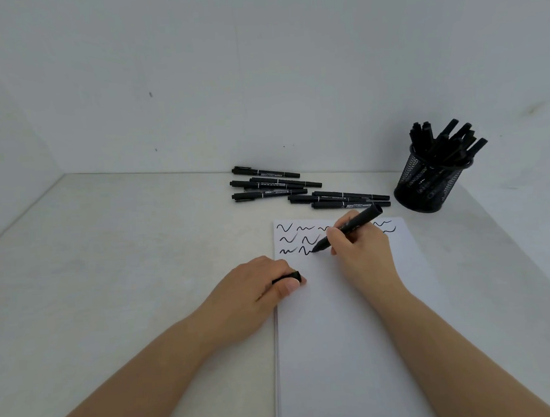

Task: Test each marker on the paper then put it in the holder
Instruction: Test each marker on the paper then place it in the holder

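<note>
My right hand (360,248) grips a black marker (361,220), its tip touching the white paper (355,332) beside a fresh squiggle in the third row of black test marks. My left hand (256,290) rests at the paper's left edge and pinches the marker's black cap (292,276). Several capped black markers (298,187) lie loose on the table beyond the paper. A black mesh holder (430,182) stands at the back right, filled with several markers.
The white table (110,266) meets white walls at the back and on the left. The holder stands close to the back wall, just right of the loose markers.
</note>
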